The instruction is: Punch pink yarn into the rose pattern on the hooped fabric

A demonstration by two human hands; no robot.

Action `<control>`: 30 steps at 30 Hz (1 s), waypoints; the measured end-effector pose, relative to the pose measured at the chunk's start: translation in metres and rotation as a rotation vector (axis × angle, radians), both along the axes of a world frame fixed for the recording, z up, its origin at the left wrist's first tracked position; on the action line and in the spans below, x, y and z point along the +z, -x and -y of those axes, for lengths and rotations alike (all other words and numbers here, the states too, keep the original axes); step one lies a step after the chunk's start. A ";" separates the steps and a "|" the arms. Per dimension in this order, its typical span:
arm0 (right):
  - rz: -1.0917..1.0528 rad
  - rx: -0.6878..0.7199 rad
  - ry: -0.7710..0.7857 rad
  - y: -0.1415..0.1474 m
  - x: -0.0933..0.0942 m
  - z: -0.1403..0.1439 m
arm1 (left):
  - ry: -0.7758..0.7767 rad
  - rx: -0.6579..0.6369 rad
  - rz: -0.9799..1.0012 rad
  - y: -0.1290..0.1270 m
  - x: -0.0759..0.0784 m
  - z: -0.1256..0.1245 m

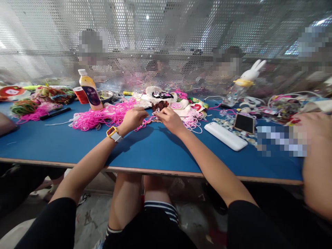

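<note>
Head cam: you've got both hands up over the blue worktop [153, 152], past the middle and toward the far edge. Your left hand [134, 118] has its fingers bunched close together, and your right hand [171, 120] is pretty much the same, fingers narrow, tips near the left ones. Can't tell what's pinched in either one, too small and blurry, sorry.

Big tangle of hot pink cord [103, 116] sits right beside your left hand, back toward the far edge, with more pink strands down between your hands. Paler pink cord [193, 121] is heaped just right of your right hand, and a dark brown bundle [158, 107] lies behind your fingertips.

Along the far edge on the left you've got a drink bottle [91, 93] with a red spool [81, 95] next to it. Closer to the right end there's a long white case [225, 136] and a phone [244, 123] near it. Someone else's hand [315, 126] is over at the right end, well apart from yours.
</note>
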State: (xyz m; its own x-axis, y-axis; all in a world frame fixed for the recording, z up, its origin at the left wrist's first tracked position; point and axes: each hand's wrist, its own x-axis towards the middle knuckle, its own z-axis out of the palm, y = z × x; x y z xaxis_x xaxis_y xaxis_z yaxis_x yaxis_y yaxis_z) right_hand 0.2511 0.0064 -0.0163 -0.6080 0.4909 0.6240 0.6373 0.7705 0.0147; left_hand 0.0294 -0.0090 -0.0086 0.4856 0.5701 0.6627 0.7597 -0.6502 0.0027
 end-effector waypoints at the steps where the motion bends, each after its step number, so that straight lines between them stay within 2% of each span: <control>1: 0.041 0.011 -0.002 0.003 -0.001 0.003 | 0.010 -0.006 -0.026 -0.003 -0.002 0.001; 5: 0.101 -0.005 -0.021 0.009 -0.004 0.008 | 0.052 -0.007 -0.072 -0.009 -0.004 0.004; 11: 0.011 -0.080 0.010 -0.006 -0.008 -0.012 | 0.075 0.090 -0.015 0.008 0.005 -0.002; 16: -0.025 -0.081 0.009 -0.009 -0.008 -0.015 | 0.088 0.114 -0.017 0.014 0.005 -0.005; 25: -0.022 -0.070 0.034 -0.006 -0.005 -0.008 | 0.011 0.005 -0.073 0.006 -0.002 -0.007; 30: 0.041 -0.008 0.047 0.005 -0.005 0.003 | 0.038 -0.099 -0.067 -0.005 -0.006 -0.005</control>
